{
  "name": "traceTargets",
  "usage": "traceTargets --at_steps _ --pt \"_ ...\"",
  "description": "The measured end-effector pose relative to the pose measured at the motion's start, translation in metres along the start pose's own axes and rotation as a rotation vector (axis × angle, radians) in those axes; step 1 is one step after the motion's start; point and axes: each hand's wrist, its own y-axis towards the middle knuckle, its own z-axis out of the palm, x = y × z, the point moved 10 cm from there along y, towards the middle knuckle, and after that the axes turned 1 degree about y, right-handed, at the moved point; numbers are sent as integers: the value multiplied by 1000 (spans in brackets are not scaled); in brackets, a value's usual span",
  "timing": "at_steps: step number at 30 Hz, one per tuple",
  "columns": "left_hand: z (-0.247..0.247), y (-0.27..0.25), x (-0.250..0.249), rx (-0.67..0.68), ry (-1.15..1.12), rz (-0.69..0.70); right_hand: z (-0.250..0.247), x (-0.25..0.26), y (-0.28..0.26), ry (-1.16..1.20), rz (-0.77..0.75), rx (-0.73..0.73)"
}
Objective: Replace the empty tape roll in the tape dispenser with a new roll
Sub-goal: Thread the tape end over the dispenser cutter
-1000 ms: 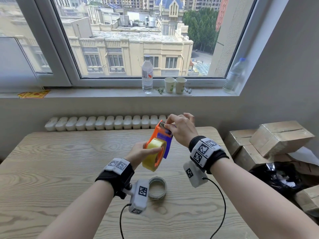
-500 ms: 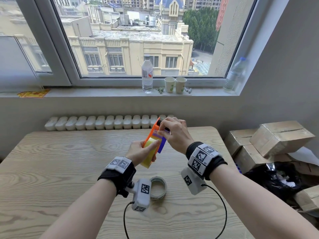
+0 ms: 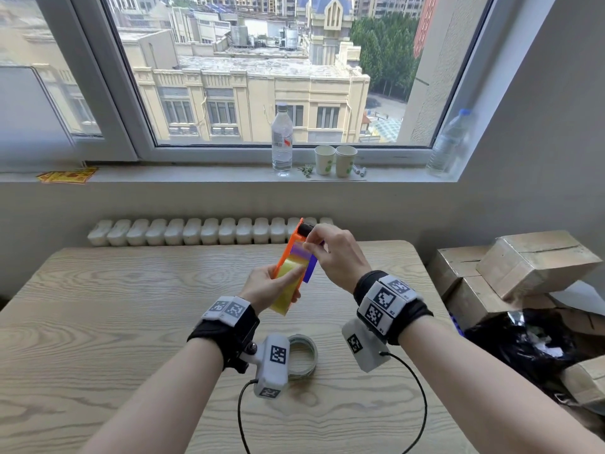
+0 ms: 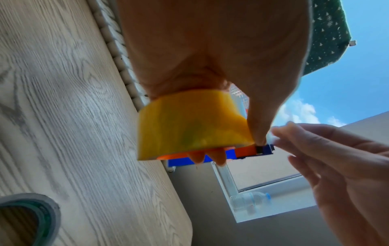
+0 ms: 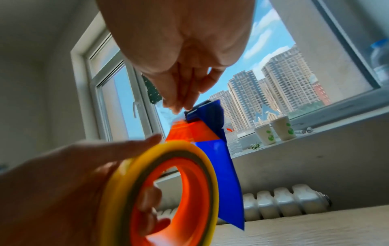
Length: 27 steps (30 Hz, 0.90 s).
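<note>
An orange and blue tape dispenser (image 3: 294,247) is held up above the wooden table (image 3: 98,306). A new yellow tape roll (image 3: 288,286) sits on its orange hub (image 5: 168,191). My left hand (image 3: 271,286) grips the roll and dispenser, with fingers through the hub and the thumb on the roll's face. My right hand (image 3: 330,253) pinches the loose clear tape end near the black roller at the dispenser's top, beside the blue flap (image 5: 212,116). The empty grey roll (image 3: 302,355) lies flat on the table below my wrists.
A white radiator (image 3: 209,231) runs along the table's far edge. On the windowsill stand a water bottle (image 3: 282,142), two paper cups (image 3: 335,160) and another bottle (image 3: 450,145). Cardboard boxes (image 3: 523,267) and a black bag (image 3: 523,345) sit to the right of the table.
The dispenser has turned more edge-on and risen slightly. My right hand moved from the dispenser's top edge to pinching the tape end by the roller.
</note>
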Motion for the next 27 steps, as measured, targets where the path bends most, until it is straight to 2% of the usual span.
traceTargets --at_steps 2,6,10,15,18,22,27 --pt "2 1 5 34 -10 -1 -7 -6 4 17 57 -28" --pt "7 1 8 79 15 -1 -11 -9 8 4 78 -54" --pt "1 -1 7 2 47 -4 -17 -10 10 7 101 -89" --pt "-2 -7 3 -47 33 -2 -24 -16 14 -33 162 -60" --pt "0 -10 2 -42 3 3 -30 -30 14 -16 252 -71" --pt "5 -10 2 25 16 -3 -31 -36 16 -9 295 -62" --pt "2 -8 -5 -43 61 1 -33 -37 16 -28 298 -87"
